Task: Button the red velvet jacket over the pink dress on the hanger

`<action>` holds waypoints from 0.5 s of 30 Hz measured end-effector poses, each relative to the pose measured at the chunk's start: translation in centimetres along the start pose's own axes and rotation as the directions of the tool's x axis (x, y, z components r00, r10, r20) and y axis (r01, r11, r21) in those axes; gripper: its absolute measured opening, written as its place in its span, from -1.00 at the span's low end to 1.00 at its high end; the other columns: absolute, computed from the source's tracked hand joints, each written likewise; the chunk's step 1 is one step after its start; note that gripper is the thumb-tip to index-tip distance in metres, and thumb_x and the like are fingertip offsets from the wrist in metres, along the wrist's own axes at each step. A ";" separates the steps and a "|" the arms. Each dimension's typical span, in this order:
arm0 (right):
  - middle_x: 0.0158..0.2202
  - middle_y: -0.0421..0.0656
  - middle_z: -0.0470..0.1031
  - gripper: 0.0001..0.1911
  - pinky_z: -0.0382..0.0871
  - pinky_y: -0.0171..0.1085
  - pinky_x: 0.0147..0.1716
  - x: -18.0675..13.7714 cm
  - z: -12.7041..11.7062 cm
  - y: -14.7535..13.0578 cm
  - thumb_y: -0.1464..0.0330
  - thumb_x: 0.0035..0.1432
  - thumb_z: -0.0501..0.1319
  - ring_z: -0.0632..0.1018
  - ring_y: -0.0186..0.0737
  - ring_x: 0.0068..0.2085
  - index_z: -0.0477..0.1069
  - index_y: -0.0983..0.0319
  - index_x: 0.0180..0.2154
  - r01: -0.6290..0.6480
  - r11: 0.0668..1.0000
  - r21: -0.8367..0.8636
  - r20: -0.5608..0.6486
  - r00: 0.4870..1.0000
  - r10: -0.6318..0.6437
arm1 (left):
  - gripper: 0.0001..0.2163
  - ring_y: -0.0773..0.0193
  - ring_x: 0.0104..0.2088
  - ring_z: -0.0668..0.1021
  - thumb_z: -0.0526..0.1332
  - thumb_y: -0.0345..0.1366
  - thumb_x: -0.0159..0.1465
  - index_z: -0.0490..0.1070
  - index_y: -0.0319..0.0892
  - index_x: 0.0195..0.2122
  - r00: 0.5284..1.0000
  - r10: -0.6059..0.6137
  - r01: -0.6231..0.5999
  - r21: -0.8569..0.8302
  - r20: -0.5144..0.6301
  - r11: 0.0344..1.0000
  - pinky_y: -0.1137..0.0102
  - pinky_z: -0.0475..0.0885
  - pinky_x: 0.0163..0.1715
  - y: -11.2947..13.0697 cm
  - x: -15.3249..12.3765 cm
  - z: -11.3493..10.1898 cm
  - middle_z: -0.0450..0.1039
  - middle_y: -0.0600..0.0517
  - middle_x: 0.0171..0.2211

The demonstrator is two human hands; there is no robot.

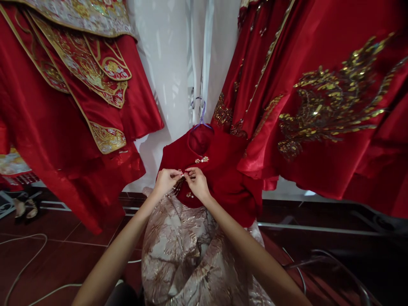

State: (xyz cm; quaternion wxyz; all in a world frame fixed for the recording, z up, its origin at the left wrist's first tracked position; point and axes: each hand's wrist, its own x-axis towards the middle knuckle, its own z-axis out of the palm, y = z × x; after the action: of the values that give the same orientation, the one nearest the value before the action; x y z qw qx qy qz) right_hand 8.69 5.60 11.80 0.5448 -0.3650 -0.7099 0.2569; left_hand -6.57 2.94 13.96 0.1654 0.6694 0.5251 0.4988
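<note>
Both hands, left point(165, 180) and right point(198, 182), pinched shut on a small pearl-and-gold button clasp point(182, 173) on the dark red velvet jacket point(223, 170) hanging on a hanger. Mid-fastening; next clasp likely follows, needing fine fingertip alignment.

Deep red jacket point(219, 170) (pearl fastenings), pale champagne brocade skirt point(188, 255), gold-embroidered red robes point(318, 106)

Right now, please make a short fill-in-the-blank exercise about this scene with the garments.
1. Both hands, left and right, pinch a fastening on a small ____ top.
2. The top hangs on a ____ hanger.
3. Below it falls a pale ____ skirt.

Missing words: red; purple; brocade
</note>
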 end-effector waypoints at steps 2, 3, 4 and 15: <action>-0.31 -0.12 0.35 -0.80 0.46 -0.29 -0.39 0.1 0.0 -0.1 0.30 0.07 0.16 0.44 -0.30 -0.36 0.35 0.24 -0.25 0.003 1.000 -0.007 -0.002 1.000 -0.003 | -0.88 0.21 -0.32 0.57 0.27 -0.26 0.05 0.53 -0.15 -0.40 0.999 0.031 -0.031 0.001 0.039 1.000 0.32 0.45 -0.21 0.2 0.2 -0.2 0.56 -0.02 -0.37; -0.31 -0.11 0.36 -0.80 0.46 -0.29 -0.39 0.2 -0.1 -0.1 0.29 0.06 0.16 0.45 -0.30 -0.36 0.34 0.24 -0.25 0.004 1.000 -0.003 0.003 1.000 -0.004 | -0.88 0.23 -0.33 0.57 0.27 -0.26 0.05 0.51 -0.16 -0.41 0.998 0.042 -0.042 -0.009 0.051 0.999 0.33 0.45 -0.23 0.3 0.3 -0.2 0.55 -0.02 -0.37; -0.31 -0.11 0.38 -0.80 0.46 -0.29 -0.39 0.2 -0.3 -0.2 0.29 0.07 0.16 0.46 -0.30 -0.35 0.33 0.24 -0.25 0.002 1.000 0.010 0.016 1.000 -0.003 | -0.88 0.24 -0.34 0.57 0.27 -0.26 0.05 0.50 -0.17 -0.40 0.997 0.047 -0.046 -0.025 0.054 0.999 0.34 0.45 -0.24 0.3 0.3 -0.2 0.55 -0.02 -0.36; -0.30 -0.14 0.50 -0.84 0.47 -0.24 -0.36 -3.1 -7.5 1.2 0.34 0.13 0.09 0.54 -0.25 -0.34 0.37 0.20 -0.25 -0.090 0.993 -0.078 0.131 0.986 0.100 | -0.89 0.33 -0.34 0.49 0.12 -0.36 0.15 0.41 -0.19 -0.32 0.998 -0.050 0.049 0.032 0.034 0.998 0.41 0.42 -0.33 -0.2 -5.9 4.3 0.43 -0.01 -0.30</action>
State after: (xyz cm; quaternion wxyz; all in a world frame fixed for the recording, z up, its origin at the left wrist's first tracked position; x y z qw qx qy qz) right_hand 16.64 3.63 11.15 0.4692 -0.3998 -0.7356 0.2809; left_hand -2.76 -0.80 9.02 0.1764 0.6674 0.5462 0.4744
